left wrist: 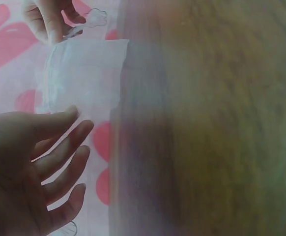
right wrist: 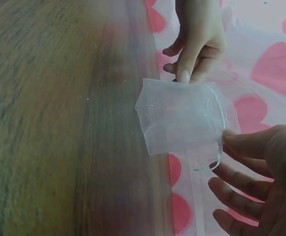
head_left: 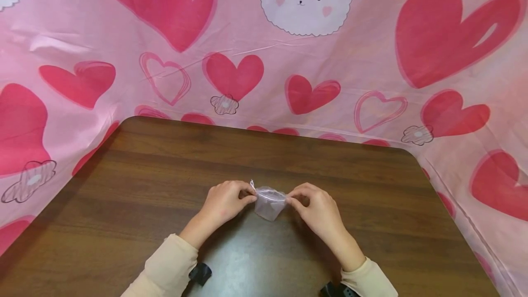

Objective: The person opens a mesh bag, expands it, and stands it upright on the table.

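Note:
A small, sheer white drawstring pouch (head_left: 270, 206) is stretched between both hands over the middle of the table. My left hand (head_left: 226, 201) pinches one side of its gathered top between thumb and finger. On the opposite side, my right hand (head_left: 321, 206) pinches the other top corner the same way. The pouch body (right wrist: 177, 118) hangs flat and see-through, and nothing shows inside it. A loose end of its drawstring (right wrist: 214, 164) trails by the right hand's fingers; a short white string end (head_left: 252, 184) sticks up by the left hand.
The dark brown wooden table (head_left: 198, 164) has rounded far corners. A pink cloth (head_left: 247, 22) with red hearts hangs behind it and at both sides. Black wrist straps (head_left: 200, 274) sit near the beige sleeves (head_left: 167, 260).

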A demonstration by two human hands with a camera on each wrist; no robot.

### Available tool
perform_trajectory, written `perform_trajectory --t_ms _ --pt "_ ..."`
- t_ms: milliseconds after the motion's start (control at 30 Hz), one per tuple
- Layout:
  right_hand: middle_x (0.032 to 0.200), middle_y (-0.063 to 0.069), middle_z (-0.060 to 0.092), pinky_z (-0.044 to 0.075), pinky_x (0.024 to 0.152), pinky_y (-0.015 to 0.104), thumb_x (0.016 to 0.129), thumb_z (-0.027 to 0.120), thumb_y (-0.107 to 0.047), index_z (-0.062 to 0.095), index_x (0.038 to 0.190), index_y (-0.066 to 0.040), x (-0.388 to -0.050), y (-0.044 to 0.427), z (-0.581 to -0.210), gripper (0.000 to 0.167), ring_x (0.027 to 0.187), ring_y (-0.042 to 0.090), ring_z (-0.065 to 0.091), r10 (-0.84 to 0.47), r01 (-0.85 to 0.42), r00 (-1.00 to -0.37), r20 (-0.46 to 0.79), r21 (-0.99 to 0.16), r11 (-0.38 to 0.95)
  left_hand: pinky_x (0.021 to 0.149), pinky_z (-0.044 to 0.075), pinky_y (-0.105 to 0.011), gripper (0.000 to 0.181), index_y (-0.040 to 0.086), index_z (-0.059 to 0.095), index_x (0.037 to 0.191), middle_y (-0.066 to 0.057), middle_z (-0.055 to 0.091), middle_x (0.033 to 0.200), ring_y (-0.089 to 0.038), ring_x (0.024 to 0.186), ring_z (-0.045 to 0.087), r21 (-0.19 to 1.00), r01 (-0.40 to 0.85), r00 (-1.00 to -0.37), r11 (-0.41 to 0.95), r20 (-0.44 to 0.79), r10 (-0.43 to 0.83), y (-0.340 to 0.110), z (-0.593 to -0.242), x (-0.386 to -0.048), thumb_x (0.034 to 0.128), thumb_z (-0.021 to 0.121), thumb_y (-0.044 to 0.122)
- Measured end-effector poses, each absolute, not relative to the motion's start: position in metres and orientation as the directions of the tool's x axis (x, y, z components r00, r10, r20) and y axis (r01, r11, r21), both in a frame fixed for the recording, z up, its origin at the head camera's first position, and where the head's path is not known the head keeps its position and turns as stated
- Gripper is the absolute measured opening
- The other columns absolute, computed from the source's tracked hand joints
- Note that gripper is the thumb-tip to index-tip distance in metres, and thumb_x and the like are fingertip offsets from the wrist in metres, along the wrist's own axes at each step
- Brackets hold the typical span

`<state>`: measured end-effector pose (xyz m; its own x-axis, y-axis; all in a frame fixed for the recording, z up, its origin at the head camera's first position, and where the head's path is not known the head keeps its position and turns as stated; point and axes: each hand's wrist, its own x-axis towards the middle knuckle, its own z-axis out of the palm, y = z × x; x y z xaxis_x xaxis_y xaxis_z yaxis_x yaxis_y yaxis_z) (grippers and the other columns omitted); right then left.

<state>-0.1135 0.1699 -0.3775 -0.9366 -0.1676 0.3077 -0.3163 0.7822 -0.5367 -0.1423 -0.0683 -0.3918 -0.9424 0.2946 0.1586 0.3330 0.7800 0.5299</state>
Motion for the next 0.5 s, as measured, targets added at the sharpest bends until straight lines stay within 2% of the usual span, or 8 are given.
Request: perform_trajectory --t_ms 267,500 --pt "0.091 -0.012 0.070 0.052 0.079 0.042 0.079 0.085 -0.022 0.077 0.087 -0.021 -0.1151 0.1710 -0.3791 0.011 0.095 0.016 0.066 -0.194 -0.350 -0.922 0.335 -0.509 0.787 0.060 0.043 -0.036 0.005 0.029 0.077 0.090 0.017 0.059 0.070 -0.005 0.066 0.055 0.519 0.332 -0.942 0.788 0.137 0.307 -0.0722 -0.3944 -0.1430 0.0856 0.078 0.031" --pt "0.095 -0.011 0.071 0.051 0.082 0.044 0.081 0.083 -0.024 0.077 0.095 -0.021 -0.1167 0.1702 -0.3767 0.016 0.097 0.018 0.066 -0.217 -0.351 -0.928 0.302 -0.517 0.781 0.060 0.044 -0.037 0.010 0.029 0.077 0.096 0.017 0.062 0.073 -0.005 0.068 0.057 0.524 0.315 -0.947 0.792 0.110 0.303 -0.0778 -0.3928 -0.1441 0.0869 0.077 0.032"
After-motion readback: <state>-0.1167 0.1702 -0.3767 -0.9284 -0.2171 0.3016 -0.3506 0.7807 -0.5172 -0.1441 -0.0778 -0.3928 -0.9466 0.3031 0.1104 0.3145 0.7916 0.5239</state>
